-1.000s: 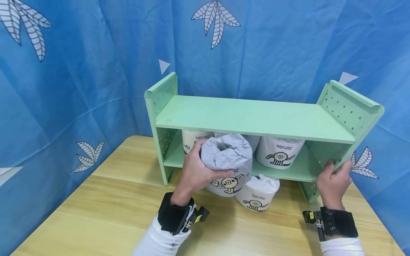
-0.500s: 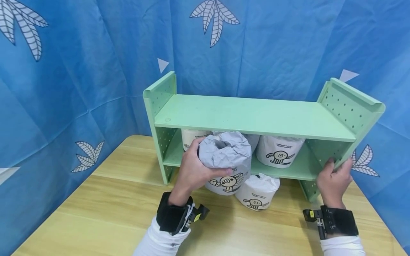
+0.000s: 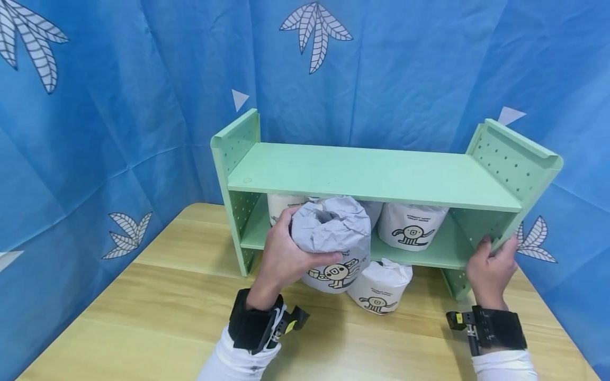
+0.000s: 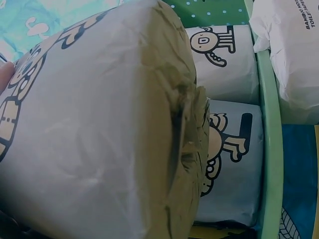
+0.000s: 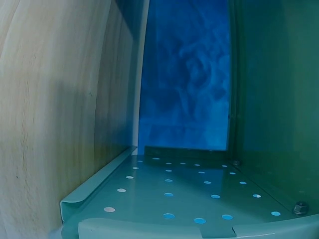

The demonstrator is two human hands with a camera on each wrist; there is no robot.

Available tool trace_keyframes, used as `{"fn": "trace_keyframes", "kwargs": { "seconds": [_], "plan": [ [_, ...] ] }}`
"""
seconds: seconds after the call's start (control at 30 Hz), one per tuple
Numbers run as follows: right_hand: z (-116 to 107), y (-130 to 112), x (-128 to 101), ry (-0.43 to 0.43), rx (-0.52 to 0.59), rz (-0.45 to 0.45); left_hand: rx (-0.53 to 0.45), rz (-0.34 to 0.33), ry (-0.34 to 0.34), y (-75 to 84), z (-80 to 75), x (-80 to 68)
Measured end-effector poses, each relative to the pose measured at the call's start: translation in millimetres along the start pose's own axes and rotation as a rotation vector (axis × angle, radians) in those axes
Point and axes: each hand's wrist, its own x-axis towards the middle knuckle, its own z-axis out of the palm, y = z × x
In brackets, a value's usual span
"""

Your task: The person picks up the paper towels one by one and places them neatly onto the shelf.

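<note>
My left hand [image 3: 281,254] grips a grey paper-wrapped toilet roll [image 3: 335,238] from its left side, thumb across the front. The roll is held upright in front of the shelf and fills much of the left wrist view. My right hand [image 3: 492,270] holds the front edge of the right side panel of the green two-tier shelf [image 3: 371,172]; its fingers are out of sight in the right wrist view. On the lower tier stand a cream-wrapped roll [image 3: 283,203] at left, a white-wrapped roll [image 3: 411,227] at right, and grey wrapping between, partly hidden behind the held roll.
Another white-wrapped toilet roll [image 3: 380,291] is below the lower tier, at the shelf's front, over the wooden table [image 3: 143,323]. A blue leaf-print curtain [image 3: 405,69] hangs close behind and at both sides. The shelf's perforated side panel [image 5: 189,194] spans the right wrist view.
The head view has shifted slightly, moving everything a little to the left in it. Both hands keep their hold, and the grey toilet roll stays in nearly the same place before the shelf.
</note>
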Motion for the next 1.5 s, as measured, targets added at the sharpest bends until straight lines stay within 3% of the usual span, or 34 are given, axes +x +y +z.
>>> {"fn": "trace_keyframes", "kwargs": {
  "seconds": [0.5, 0.73, 1.17, 1.5],
  "plan": [
    [2, 2, 0, 0.01, 0.0, -0.024, 0.077, 0.02, -0.007, 12.7, -8.7, 2.9],
    [3, 3, 1, 0.027, -0.013, -0.047, 0.081, 0.035, -0.028, 18.3, -11.3, -3.7],
    [1, 0, -2, 0.018, 0.012, -0.038, 0.062, 0.1, -0.037, 24.6, -15.0, -12.2],
    [2, 1, -1, 0.016, 0.017, -0.04, 0.041, 0.167, -0.008, 33.0, -16.8, -4.1]
  ]
}}
